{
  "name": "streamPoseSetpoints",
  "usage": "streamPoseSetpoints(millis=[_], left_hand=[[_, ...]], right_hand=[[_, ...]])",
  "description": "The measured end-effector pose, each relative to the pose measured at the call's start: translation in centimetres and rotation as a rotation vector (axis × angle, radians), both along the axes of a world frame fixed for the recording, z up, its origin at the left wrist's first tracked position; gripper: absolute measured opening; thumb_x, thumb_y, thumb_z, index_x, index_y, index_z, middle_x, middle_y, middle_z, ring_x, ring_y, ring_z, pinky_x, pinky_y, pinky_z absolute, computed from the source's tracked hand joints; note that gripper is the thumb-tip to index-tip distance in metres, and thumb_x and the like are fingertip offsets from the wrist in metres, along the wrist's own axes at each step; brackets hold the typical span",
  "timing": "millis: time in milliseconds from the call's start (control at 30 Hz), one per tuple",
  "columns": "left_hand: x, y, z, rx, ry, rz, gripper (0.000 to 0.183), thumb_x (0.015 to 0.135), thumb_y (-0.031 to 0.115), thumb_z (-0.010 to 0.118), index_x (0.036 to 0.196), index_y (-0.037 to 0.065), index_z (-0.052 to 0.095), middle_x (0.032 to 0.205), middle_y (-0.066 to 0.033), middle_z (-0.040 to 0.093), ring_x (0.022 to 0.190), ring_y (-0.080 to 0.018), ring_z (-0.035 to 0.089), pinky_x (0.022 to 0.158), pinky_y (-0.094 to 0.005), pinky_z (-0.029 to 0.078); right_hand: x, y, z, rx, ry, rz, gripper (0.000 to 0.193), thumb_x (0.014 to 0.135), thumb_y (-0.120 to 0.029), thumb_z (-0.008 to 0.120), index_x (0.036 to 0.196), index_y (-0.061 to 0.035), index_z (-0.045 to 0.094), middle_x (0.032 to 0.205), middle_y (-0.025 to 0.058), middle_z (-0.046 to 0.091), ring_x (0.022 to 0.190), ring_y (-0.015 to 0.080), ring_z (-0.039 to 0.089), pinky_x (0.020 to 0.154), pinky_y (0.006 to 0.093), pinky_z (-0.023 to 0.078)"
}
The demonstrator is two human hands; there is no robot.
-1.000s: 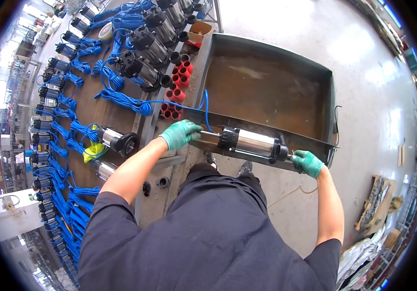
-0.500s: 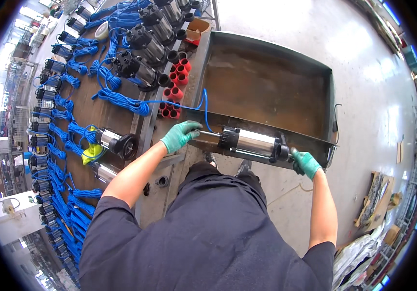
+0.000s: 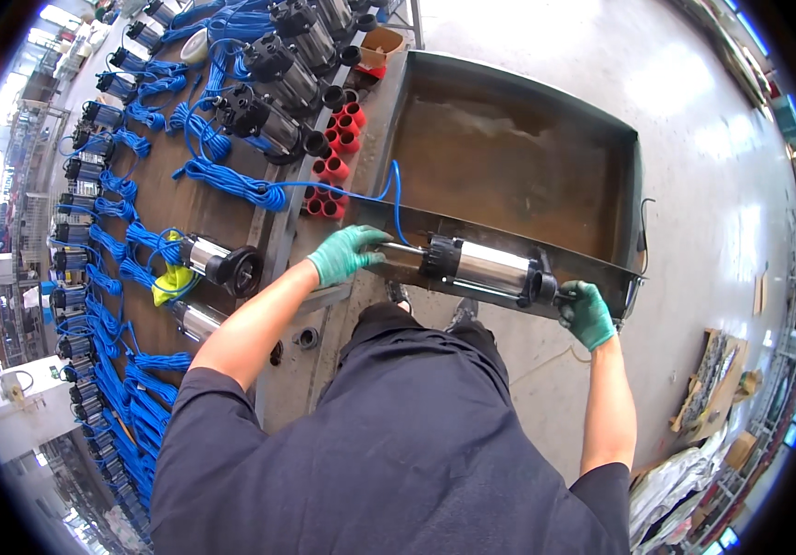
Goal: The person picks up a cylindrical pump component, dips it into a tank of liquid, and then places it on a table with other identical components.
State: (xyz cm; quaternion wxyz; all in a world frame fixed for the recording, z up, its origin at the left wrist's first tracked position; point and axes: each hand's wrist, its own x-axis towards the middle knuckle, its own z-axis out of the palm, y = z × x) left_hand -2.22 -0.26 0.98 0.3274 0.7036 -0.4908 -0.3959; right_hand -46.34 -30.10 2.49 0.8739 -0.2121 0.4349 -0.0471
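Observation:
A submersible pump [image 3: 491,270] with a shiny steel body and black ends lies sideways along the near edge of the metal tank. At its left end, my left hand [image 3: 347,254], in a green glove, is closed on a slim metal rod [image 3: 405,248] that reaches toward the black end. My right hand [image 3: 589,316], gloved alike, has its fingers curled round a small dark piece at the pump's right end; the glove hides most of that piece. A blue cable [image 3: 397,199] loops up from the pump's left side and runs left to a coiled bundle [image 3: 231,183].
The rectangular tank [image 3: 640,185] holds brownish water. Left of it, red cylindrical sleeves [image 3: 335,166] stand beside a row of upright pumps [image 3: 264,120] on a bench. More pumps with blue cables line the bench's far side. A yellow cloth [image 3: 172,279] lies by another pump [image 3: 217,262].
The pump and my left hand have shifted slightly right. My right hand's fingers have curled more visibly round the end piece. Ripples show on the water.

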Motion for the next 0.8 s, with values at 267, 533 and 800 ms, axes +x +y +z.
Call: streamPoseSetpoints(millis=[267,533,800], left_hand=[[0.2,-3.1,-0.4,0.613,0.679,0.472,0.04,0.102,0.042,0.057,0.11,0.005,0.067,0.068,-0.001,0.057,0.049,-0.0126,0.051,0.049,-0.0316,0.047],[-1.7,0.7,-1.5,-0.012,0.216,0.249,0.048,0.099,0.039,0.064,0.133,0.006,0.06,0.101,-0.0021,0.07,0.095,-0.0134,0.06,0.091,-0.0298,0.048],[-2.5,-0.9,0.6,0.326,0.728,0.589,0.023,0.104,0.031,0.055,0.11,0.008,0.056,0.073,-0.0006,0.053,0.063,-0.0111,0.054,0.056,-0.0272,0.048]], right_hand=[[3.1,-0.6,4.5,-0.51,0.225,0.58,0.056,0.083,0.008,0.059,0.138,0.0027,0.05,0.102,0.0156,0.068,0.085,0.0235,0.071,0.077,0.0366,0.062],[4.6,-0.8,3.2,-0.813,0.49,1.075,0.032,0.087,0.003,0.056,0.118,0.0025,0.064,0.086,0.01,0.071,0.071,0.0175,0.073,0.06,0.0308,0.058],[4.0,0.0,3.4,-0.695,0.469,0.687,0.029,0.094,-0.008,0.061,0.122,-0.0019,0.064,0.079,0.0017,0.063,0.055,0.0083,0.052,0.049,0.0247,0.045]])
